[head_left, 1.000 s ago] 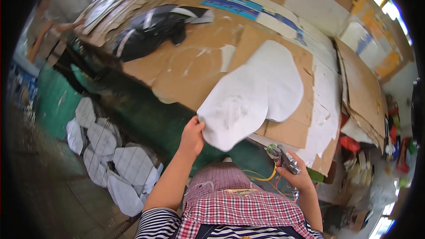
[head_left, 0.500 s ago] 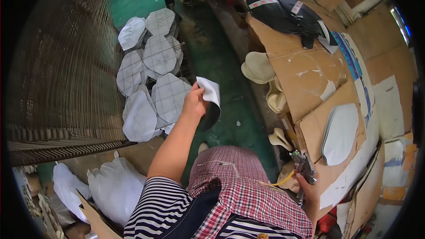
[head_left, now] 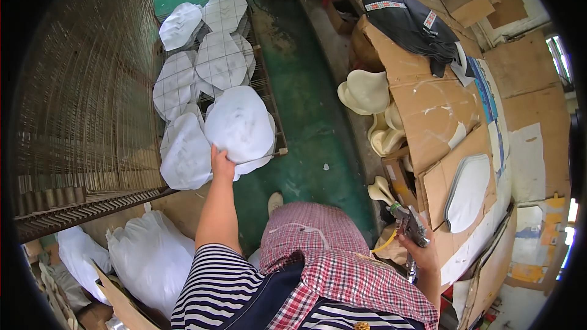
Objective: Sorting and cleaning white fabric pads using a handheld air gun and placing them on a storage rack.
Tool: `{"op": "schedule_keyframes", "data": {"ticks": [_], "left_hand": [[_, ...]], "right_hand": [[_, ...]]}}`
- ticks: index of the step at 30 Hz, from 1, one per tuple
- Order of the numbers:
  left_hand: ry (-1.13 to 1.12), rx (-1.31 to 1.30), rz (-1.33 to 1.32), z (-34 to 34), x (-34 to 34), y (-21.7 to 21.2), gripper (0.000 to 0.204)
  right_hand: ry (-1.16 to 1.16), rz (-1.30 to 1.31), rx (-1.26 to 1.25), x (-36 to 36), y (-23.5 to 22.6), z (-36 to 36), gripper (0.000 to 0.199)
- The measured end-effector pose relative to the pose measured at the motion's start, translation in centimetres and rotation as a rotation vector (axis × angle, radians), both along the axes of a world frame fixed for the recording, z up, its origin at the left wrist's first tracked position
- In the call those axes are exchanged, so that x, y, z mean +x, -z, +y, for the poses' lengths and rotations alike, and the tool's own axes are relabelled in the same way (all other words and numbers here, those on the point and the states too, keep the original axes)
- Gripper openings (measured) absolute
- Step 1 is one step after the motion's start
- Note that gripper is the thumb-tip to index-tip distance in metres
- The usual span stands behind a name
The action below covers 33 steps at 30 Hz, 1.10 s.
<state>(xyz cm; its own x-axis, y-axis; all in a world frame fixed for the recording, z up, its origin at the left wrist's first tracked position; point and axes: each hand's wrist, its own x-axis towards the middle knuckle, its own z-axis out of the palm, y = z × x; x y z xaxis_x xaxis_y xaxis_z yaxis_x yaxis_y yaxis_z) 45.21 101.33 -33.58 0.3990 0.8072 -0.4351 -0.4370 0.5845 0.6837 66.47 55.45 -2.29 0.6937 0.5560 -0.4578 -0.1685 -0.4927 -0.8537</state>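
Note:
My left hand [head_left: 222,162] is closed on the near edge of a white oval sheet [head_left: 240,123], thumb and fingers pinching it. That sheet lies flat over the near right part of a wire rack [head_left: 278,125]. Around it the rack carries several similar white pieces, among them an oval piece [head_left: 186,156] at its left and another [head_left: 220,61] farther off under thin wires. At the right, my right hand [head_left: 422,245] grips a metal spray gun [head_left: 408,223], from which a yellow hose [head_left: 384,245] runs toward my checked apron [head_left: 330,238].
A cardboard-covered bench [head_left: 422,91] stands to the right, bearing a stack of white oval sheets [head_left: 468,192] and a dark jacket [head_left: 409,21]. Cream moulded shapes [head_left: 367,91] sit along its edge. Stacked wire racks [head_left: 85,98] rise at left, above white bags [head_left: 153,250].
My left hand has moved left and nearer me. The sheet that hung bent from it now lies flat on the rack. My right hand still holds the spray gun.

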Motion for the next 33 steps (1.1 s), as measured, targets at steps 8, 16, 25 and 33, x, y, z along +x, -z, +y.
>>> {"op": "schedule_keyframes", "data": {"ticks": [8, 16, 25, 33], "left_hand": [[0.402, -0.347, 1.032, -8.6, 1.4, 5.6, 0.070], [0.686, -0.185, 1.038, -9.1, 11.1, 6.3, 0.076], [1.097, 0.203, 0.985, -16.8, 30.2, -2.6, 0.077], [1.467, 0.409, 0.849, -27.8, 32.4, -4.7, 0.072]], "right_hand": [[0.238, -0.114, -0.042, -1.8, -1.7, -5.1, 0.056], [0.601, -0.258, 0.062, -2.7, -6.3, -9.8, 0.053], [1.031, -0.498, -0.015, -7.5, -11.7, -17.4, 0.052], [1.184, -0.537, 0.146, -4.5, -10.7, -19.8, 0.051]]}}
